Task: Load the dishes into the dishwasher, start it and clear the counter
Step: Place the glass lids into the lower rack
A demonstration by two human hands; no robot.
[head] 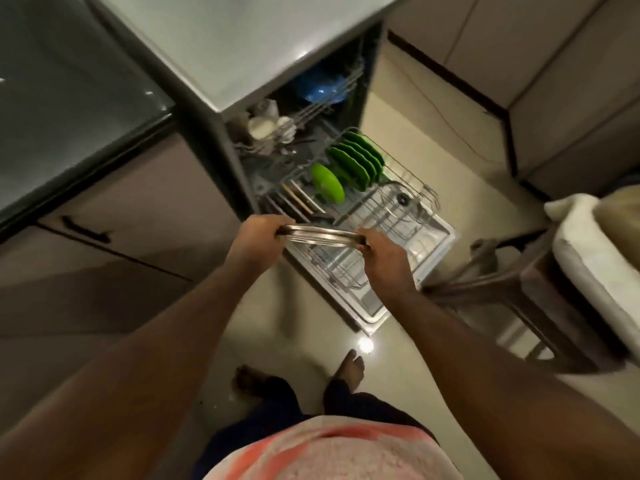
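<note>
Pink-and-white shirt (pixel 332 455) at the bottom edge, two bare forearms stretching out over the floor, and now to the fingers: left hand (pixel 258 237) curled round one dark end of a round steel dish (pixel 320 235), right hand (pixel 384 258) gripping the opposite end, thumb on top. It's held nearly level and seen edge-on, a bit smeared, so pan or lid, I can't say for sure. It hangs right over the near corner of the pulled-out lower rack (pixel 420 183), clear of the wires as far as I can see. Just beyond it, wooden-handled utensils (pixel 298 199) lie in the rack's left side, one green plate (pixel 327 183) leans on its own, and a row of green plates (pixel 360 161) stands upright behind. A glass lid (pixel 398 199) rests toward the right. The rack sits over the dropped dishwasher door (pixel 440 237). Higher up, the upper rack (pixel 311 112) carries white cups (pixel 261 128) and a blue bowl (pixel 322 88), tucked under the pale counter (pixel 242 39). One bare foot (pixel 351 367) stands on the shiny floor.
</note>
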